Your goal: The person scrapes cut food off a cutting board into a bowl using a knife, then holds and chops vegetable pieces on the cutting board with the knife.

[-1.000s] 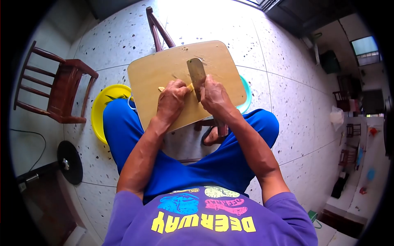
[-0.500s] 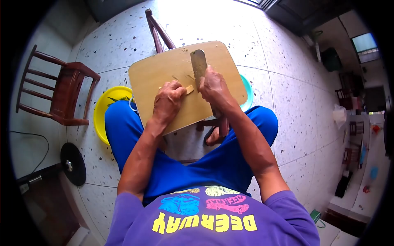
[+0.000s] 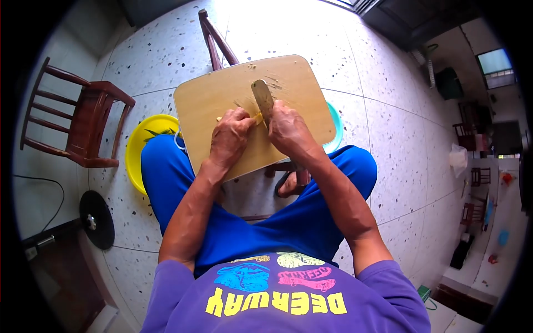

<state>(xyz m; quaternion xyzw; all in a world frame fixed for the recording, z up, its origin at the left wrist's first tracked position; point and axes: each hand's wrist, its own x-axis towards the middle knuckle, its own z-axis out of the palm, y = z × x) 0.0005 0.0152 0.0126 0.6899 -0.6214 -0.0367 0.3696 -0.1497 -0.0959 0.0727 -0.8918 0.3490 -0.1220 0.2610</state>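
My left hand is closed on a pale yellow strip, holding it down on the small tan tabletop. What exactly the strip is, I cannot make out. My right hand grips a cleaver with a wide, smeared metal blade. The blade stands upright, with its lower part against the right end of the strip, close to my left fingertips. The handle is hidden inside my fist. Small scraps and cut marks show on the wood around the blade.
A yellow basin with green leaves sits by my left knee. Behind the tabletop's right edge is a turquoise basin. A dark wooden chair stands at left, near a black disc on the speckled tile floor.
The cleaver has turned from lying tilted, its broad side showing, to edge-down, and has moved left onto the strip. My left hand stays in nearly the same place.
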